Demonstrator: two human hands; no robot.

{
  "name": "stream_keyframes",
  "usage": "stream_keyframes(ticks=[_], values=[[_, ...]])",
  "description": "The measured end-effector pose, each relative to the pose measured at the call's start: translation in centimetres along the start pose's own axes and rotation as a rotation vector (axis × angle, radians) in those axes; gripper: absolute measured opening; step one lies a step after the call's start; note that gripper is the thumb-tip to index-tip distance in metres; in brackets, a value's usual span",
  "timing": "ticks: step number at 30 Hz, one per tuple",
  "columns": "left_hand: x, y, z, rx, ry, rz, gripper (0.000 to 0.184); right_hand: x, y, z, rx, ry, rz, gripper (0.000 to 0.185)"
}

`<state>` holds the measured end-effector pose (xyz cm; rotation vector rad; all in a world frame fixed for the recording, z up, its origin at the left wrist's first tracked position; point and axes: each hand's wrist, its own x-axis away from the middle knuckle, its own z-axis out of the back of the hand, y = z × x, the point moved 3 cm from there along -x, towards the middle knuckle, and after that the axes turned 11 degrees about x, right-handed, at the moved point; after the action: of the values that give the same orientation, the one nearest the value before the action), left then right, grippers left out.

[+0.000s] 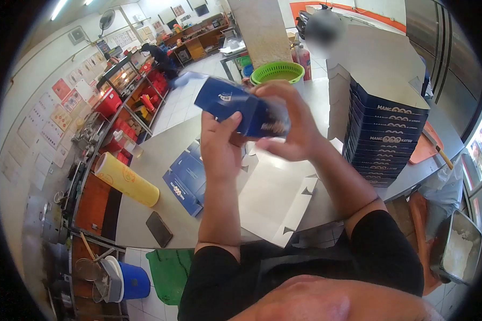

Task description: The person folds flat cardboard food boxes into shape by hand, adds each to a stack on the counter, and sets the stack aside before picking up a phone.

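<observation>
A dark blue cardboard box (249, 128), partly folded up, is raised above the table between my two hands. My left hand (221, 147) grips its near left side, thumb pressed on the blue panel. Curved around the right end is my right hand (294, 117), fingers on the upper edge and thumb low; motion blurs this end. Below, a flat box blank lies white side up (276, 198), and blue printed blanks (185, 179) lie to its left. A tall stack of blue boxes (385, 142) stands to the right.
On the table (136, 227) are a yellow wrap roll (127, 180) and a dark phone (159, 229). A green basket (277, 72) is behind. At right, a knife (439, 150) rests on an orange board (422, 145). A green stool (170, 274) and metal tray (460, 249) stand lower.
</observation>
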<state>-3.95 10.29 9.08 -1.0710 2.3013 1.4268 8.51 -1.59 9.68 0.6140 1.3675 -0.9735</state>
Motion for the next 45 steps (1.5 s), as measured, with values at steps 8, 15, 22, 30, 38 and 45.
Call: stream_keyframes(ticks=[8,15,22,30,38,45], values=[[3.6,4.0,-0.2,-0.787,-0.345,0.289,0.038,-0.5,0.9,0.5,0.186,-0.228,-0.367,0.056],[2.6,4.4,-1.3,-1.433,0.123,-0.179,0.047,0.4,4.1,-0.3,0.209,0.005,-0.519,0.044],[2.3,2.8,-3.7,-1.815,0.155,-0.597,0.059,0.3,5.5,0.1,-0.034,0.165,-0.659,0.039],[1.4,2.2,-2.5,-1.648,-0.051,-0.678,0.040,-0.4,3.2,0.8,0.476,-0.038,-0.557,0.035],[1.5,1.3,-3.7,-1.631,-0.205,-0.738,0.032,-0.2,1.6,0.3,0.567,-0.040,-0.202,0.024],[0.3,1.7,-0.8,-1.240,0.093,-0.848,0.074,0.4,3.1,0.0,0.075,0.029,-0.512,0.037]])
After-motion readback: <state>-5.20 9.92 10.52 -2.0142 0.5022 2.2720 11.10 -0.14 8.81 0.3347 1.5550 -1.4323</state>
